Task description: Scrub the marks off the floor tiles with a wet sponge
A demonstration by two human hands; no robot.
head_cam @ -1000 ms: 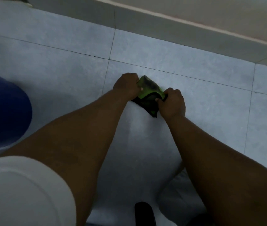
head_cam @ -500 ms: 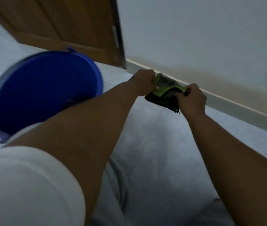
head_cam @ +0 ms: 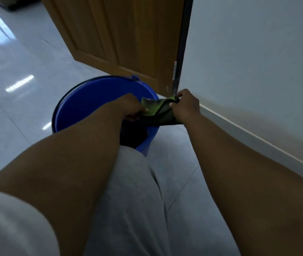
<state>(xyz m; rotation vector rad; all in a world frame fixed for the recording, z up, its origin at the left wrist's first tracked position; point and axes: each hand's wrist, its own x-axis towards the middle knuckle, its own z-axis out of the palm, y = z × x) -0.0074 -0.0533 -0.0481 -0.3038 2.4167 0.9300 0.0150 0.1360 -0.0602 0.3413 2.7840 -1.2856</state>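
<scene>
A thin green-and-dark sponge [head_cam: 156, 110] hangs stretched between my two hands, held over the right rim of a blue bucket [head_cam: 91, 106]. My left hand [head_cam: 130, 106] grips its left end above the bucket's inside. My right hand [head_cam: 185, 106] pinches its right end, just beyond the rim near the wall. The grey floor tiles [head_cam: 180, 182] run below; no marks stand out on them from here.
A wooden door [head_cam: 121, 34] stands open behind the bucket. A white wall with a skirting board [head_cam: 248, 137] runs along the right. My knee in grey trousers [head_cam: 134, 191] is between my arms. Glossy tiles [head_cam: 8, 89] spread to the left.
My view swung up from the floor toward the door. Both hands lifted the sponge off the tile and carried it left, to above the bucket's right rim.
</scene>
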